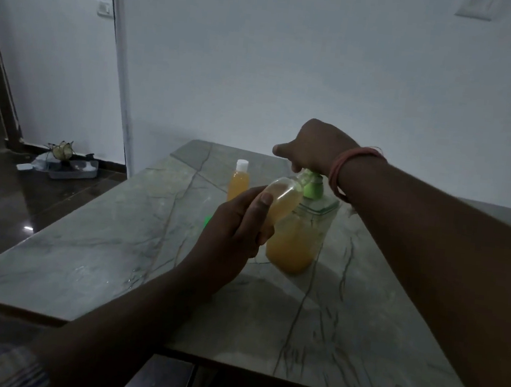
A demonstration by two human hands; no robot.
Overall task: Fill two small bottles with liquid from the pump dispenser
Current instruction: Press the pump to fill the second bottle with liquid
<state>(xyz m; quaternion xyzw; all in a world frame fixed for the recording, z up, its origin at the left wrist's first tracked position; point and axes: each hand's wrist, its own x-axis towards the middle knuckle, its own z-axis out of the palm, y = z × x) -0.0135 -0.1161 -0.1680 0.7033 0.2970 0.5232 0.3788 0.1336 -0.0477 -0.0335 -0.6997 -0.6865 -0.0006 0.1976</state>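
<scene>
On the marble bench, mid-frame, the pump dispenser stands upright, roughly half full of orange liquid. Right hand presses down on its green pump head, grip closed over the top. Left hand grip wrapped around a small open bottle, tilted, mouth at the nozzle, partly filled. Second small bottle, white-capped, stands behind, filled. Green spot beside the left hand, possibly a cap; too dim to tell.
</scene>
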